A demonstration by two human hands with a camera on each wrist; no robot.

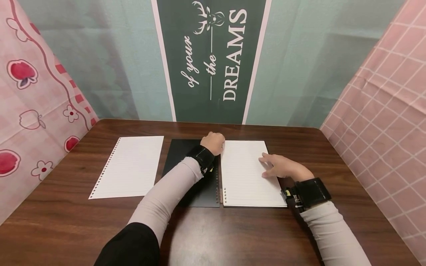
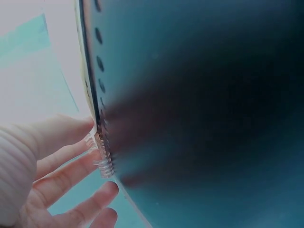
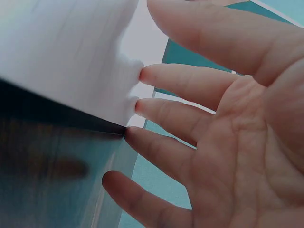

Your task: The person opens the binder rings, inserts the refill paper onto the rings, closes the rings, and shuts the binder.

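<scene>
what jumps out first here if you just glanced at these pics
First, the open binder in the middle of the brown table, its black cover spread left and a stack of lined pages on the right. The left hand is curled at the top of the ring spine, while the right hand rests flat on the pages. A loose punched sheet lies apart to the left.

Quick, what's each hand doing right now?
Left hand: fingers curled at the top of the binder spine, seemingly gripping it.
Right hand: open, fingers resting flat on the lined pages.
</scene>
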